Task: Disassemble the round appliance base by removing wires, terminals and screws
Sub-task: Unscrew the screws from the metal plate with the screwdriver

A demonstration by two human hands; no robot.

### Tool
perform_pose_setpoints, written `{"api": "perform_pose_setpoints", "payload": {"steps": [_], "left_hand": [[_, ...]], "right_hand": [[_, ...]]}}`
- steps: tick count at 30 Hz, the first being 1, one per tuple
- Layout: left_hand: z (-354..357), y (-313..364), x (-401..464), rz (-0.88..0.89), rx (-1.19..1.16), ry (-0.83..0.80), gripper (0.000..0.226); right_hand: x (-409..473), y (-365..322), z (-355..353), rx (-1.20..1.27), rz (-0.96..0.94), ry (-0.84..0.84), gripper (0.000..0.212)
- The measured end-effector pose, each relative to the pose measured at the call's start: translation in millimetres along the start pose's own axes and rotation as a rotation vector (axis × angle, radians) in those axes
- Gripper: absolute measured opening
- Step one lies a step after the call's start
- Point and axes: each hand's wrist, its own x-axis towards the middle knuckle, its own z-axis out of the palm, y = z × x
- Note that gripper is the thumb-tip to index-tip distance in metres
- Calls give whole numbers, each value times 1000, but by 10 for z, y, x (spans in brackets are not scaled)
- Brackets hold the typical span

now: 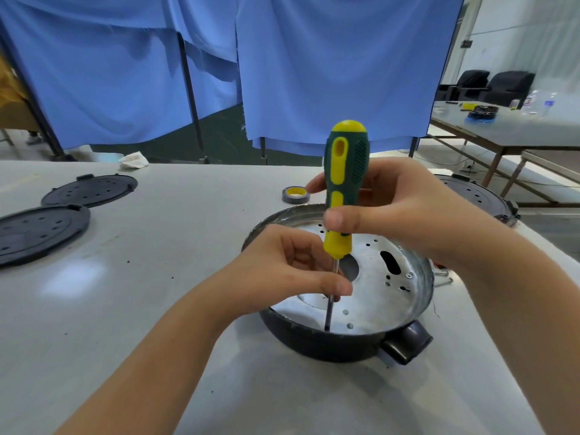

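Right hand (405, 211): at centre frame, fingers and thumb wrapped round the green-and-yellow handle of an upright screwdriver (343, 189). Left hand (282, 271): just below it, thumb and fingertips pinching the bare metal shaft to steady it.

Screwdriver tip: set down near the front edge of the silver inner plate (383, 296), lower centre of the frame. Whether it sits in a screw head cannot be told; the spot is small and dark.

Round appliance base (314, 340): lower centre-right, standing on the pale table (157, 309). Black outer shell, shiny perforated metal plate inside, stubby black fitting (405, 340) jutting from the front right. One small screw (409, 275) shows on the plate's right side.

Handling, by judgement: stiff, fairly light, likely to slide or spin on the smooth tabletop under turning force. Best held at the black rim or the protruding fitting; sheet-metal edges round the cut-outs may be sharp.

Further out: roll of tape (296, 194) behind the base; two black perforated discs (44, 230) at left of frame; another round unit (480, 196) at right edge; crumpled white cloth (133, 160) at upper left; blue curtains (314, 64) across the top.
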Motion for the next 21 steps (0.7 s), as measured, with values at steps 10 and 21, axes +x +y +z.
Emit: {"api": "perform_pose_setpoints", "payload": {"steps": [10,21], "left_hand": [[-65,9,-43,-48,-100,-103,20],[57,2,10,18,39,103,25]], "right_hand": [[-36,27,-45,147,-1,-152,51],[-7,-12,22,-104,-11,40,47]]}}
